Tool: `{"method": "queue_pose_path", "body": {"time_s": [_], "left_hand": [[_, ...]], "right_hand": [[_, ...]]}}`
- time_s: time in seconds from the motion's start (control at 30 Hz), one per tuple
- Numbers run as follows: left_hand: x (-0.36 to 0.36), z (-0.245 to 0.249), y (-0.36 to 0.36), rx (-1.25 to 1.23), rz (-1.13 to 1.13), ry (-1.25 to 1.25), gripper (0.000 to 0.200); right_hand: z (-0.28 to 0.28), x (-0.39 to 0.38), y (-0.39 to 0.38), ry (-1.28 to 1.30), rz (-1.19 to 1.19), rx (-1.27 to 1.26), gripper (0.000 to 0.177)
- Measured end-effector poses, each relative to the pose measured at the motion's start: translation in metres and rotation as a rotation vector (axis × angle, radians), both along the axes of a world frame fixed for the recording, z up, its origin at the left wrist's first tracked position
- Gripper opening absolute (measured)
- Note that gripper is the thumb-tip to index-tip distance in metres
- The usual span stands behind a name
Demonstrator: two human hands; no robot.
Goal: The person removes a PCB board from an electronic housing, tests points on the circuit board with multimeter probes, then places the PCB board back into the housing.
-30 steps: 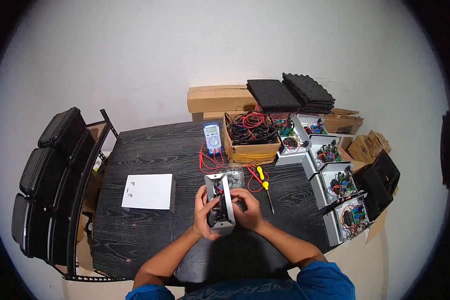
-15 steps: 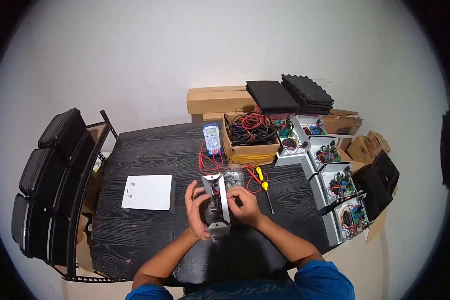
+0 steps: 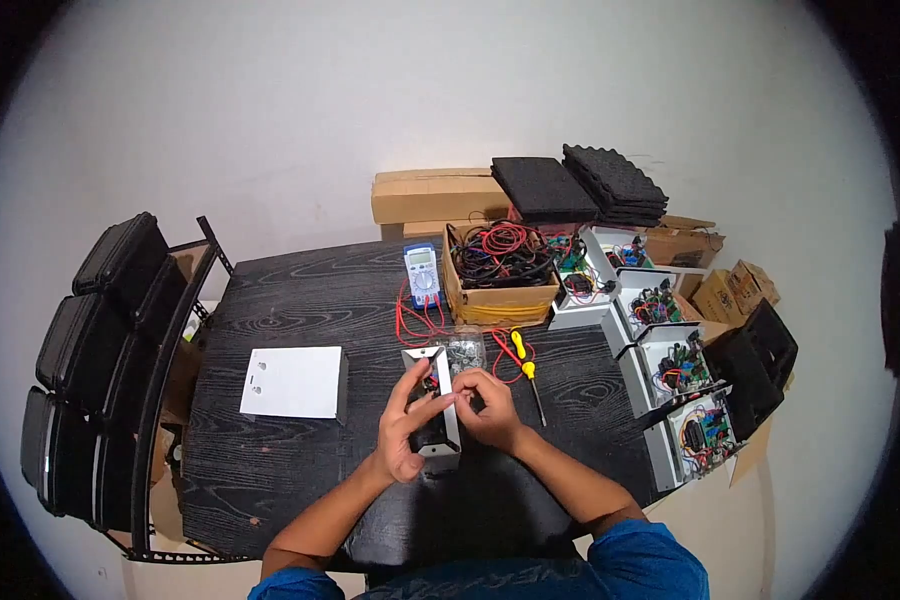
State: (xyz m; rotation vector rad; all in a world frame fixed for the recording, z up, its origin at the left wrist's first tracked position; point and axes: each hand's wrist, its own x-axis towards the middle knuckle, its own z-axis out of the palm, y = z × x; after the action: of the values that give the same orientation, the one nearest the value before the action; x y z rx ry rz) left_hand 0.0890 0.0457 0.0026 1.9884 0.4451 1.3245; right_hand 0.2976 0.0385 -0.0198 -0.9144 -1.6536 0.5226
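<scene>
A white metal case stands on edge before me, its open side up, with wires and small parts inside partly covered by my fingers. My left hand is over the case's left side, fingers apart; one finger reaches across the opening to the right wall, near my right fingertips. Against the outside of that wall, my right hand has its thumb and fingers pinched together. Whatever is in that pinch is too small to make out. Just beyond the case sits a clear bag of small hardware.
A white cover lies to the left. A yellow screwdriver, a multimeter and a carton of cables are farther back. Several open cases with circuit boards line the right edge. Black cases fill the left rack.
My left hand has shifted from the case's left wall over its opening, one finger stretching toward the right wall. My right hand stays pinched at nearly the same spot.
</scene>
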Motion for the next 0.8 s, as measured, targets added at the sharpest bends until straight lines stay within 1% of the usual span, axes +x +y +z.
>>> {"method": "queue_pose_path", "body": {"time_s": [0.03, 0.13, 0.17, 0.23, 0.33, 0.47, 0.8], "left_hand": [[0.000, -0.002, 0.002, 0.027, 0.012, 0.014, 0.103], [-0.003, -0.006, 0.007, 0.082, 0.044, 0.036, 0.103], [-0.002, -0.006, 0.006, 0.081, 0.044, 0.030, 0.103], [-0.001, -0.006, 0.007, 0.086, 0.043, 0.025, 0.103], [-0.002, -0.005, 0.007, 0.103, 0.045, 0.026, 0.101], [-0.002, -0.005, 0.008, 0.118, 0.046, 0.026, 0.101], [-0.001, -0.004, 0.006, 0.110, 0.037, 0.013, 0.101]], "right_hand": [[0.004, 0.001, 0.002, 0.015, 0.015, -0.032, 0.014], [0.034, 0.017, 0.026, -0.209, -0.105, -0.166, 0.014], [0.037, 0.022, 0.043, -0.274, -0.173, -0.079, 0.016], [0.017, 0.041, 0.085, -0.617, -0.310, 0.098, 0.016], [0.016, 0.035, 0.121, -1.200, -0.356, -0.205, 0.018], [-0.009, 0.025, 0.142, -1.394, -0.317, -0.119, 0.021], [-0.009, 0.020, 0.147, -1.446, -0.264, -0.099, 0.023]]}}
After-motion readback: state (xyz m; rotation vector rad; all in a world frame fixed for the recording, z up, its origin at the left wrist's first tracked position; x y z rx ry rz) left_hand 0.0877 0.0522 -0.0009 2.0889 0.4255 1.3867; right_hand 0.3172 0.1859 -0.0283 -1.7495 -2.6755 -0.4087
